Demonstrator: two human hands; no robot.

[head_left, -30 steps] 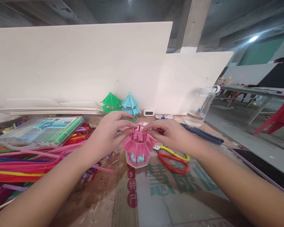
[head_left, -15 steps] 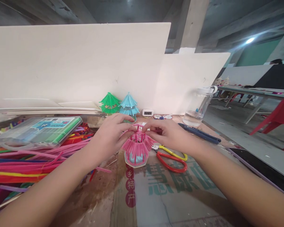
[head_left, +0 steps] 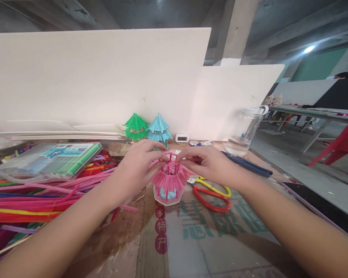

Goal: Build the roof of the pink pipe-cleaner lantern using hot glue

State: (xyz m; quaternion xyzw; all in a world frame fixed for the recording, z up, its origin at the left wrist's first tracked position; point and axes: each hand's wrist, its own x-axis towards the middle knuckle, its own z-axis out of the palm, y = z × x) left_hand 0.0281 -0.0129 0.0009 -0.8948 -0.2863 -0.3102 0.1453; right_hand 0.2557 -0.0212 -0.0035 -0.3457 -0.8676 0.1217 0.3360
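Observation:
A pink pavilion model (head_left: 170, 180), which looks made of pipe cleaners, stands upright on a pale polygonal base, with something light blue inside. My left hand (head_left: 146, 160) pinches the left side of the pink ring at its top. From the other side my right hand (head_left: 201, 162) closes thumb and finger on the same upper frame. The fingertips are a short gap apart and partly cover the frame. Just right of the model, scissors (head_left: 211, 195) with one red and one yellow handle lie on the cardboard (head_left: 208, 251).
Green (head_left: 135, 126) and light blue (head_left: 159, 128) models stand behind, beside a small digital clock (head_left: 181, 138). Pipe cleaners (head_left: 29, 202) and a clear plastic case (head_left: 46, 160) fill the left. A water bottle (head_left: 240, 133), dark blue tool (head_left: 248, 164) and phone (head_left: 321, 206) lie right.
Both hands keep their pinch on the pink model's top, with barely any finger movement. The whole view has shifted slightly, so everything appears a little further right.

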